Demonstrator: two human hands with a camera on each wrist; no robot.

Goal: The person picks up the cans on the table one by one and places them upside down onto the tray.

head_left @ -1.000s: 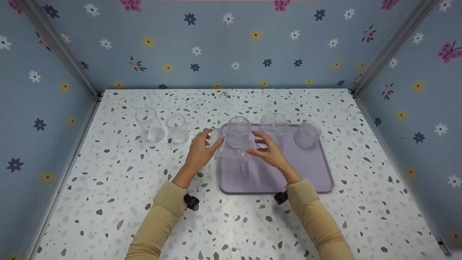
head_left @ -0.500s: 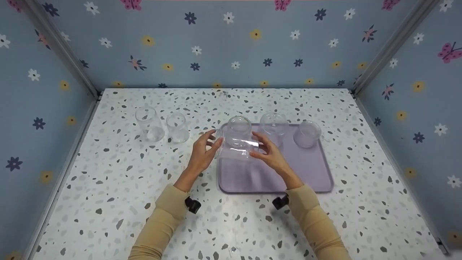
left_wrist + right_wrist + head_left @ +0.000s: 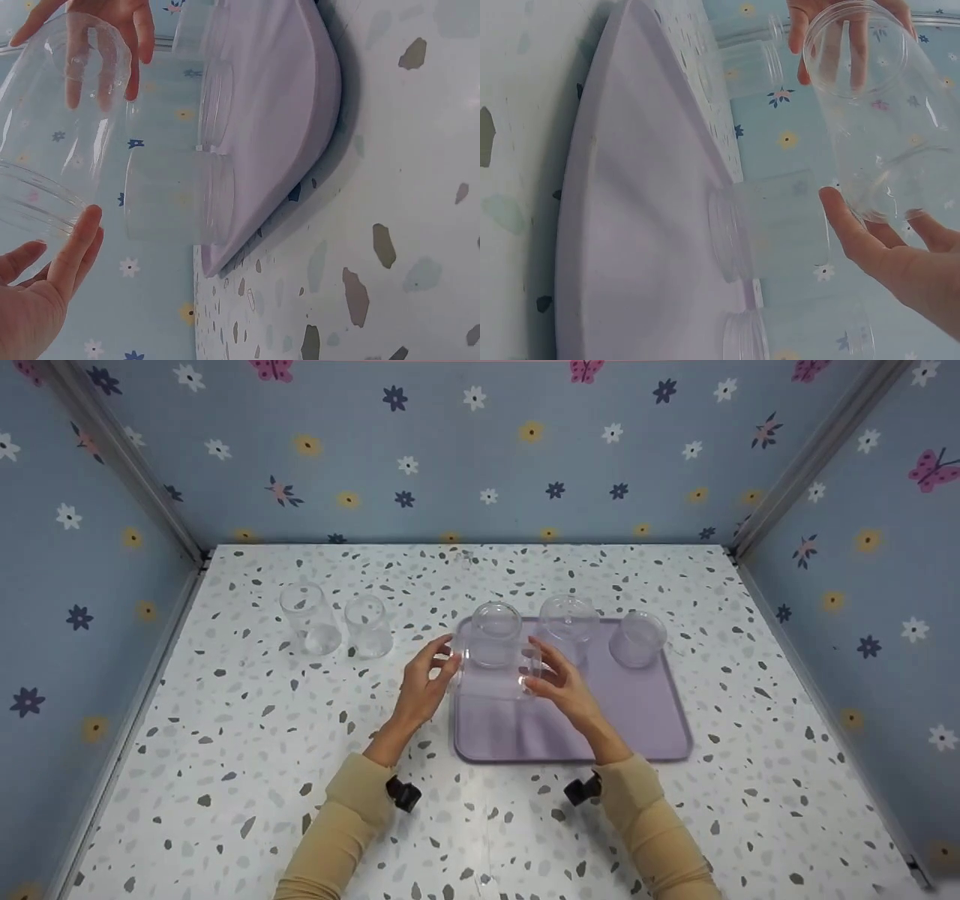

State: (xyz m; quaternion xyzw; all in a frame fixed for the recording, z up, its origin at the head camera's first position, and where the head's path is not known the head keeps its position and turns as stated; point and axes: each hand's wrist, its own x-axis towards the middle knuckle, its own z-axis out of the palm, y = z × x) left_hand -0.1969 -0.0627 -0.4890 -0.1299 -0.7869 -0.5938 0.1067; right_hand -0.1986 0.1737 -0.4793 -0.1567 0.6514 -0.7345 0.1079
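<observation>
A clear jar [image 3: 491, 679] lies sideways in the air over the front-left part of the lilac tray [image 3: 600, 727]. My left hand [image 3: 421, 686] holds its ridged mouth end, thumb and fingers around the rim. At the opposite, base end, my right hand [image 3: 570, 690] grips the jar with curled fingers. In the right wrist view, the mouth of this jar [image 3: 885, 112] faces my left palm. Several other clear jars stand along the tray's back edge, including a left one [image 3: 496, 619], a middle one [image 3: 568, 615] and a right one [image 3: 639, 637].
To the left of the tray, a tall clear jar [image 3: 311, 619] and a shorter clear jar [image 3: 369, 626] stand on the speckled white table [image 3: 262, 780]. Jars on the tray rest mouth down, as the left jar [image 3: 176, 195] shows. Flowered blue panels [image 3: 480, 465] enclose the back and sides.
My right hand, apart from the jar a second ago, has taken hold of its base end. The jar has turned level between both hands and come slightly towards me.
</observation>
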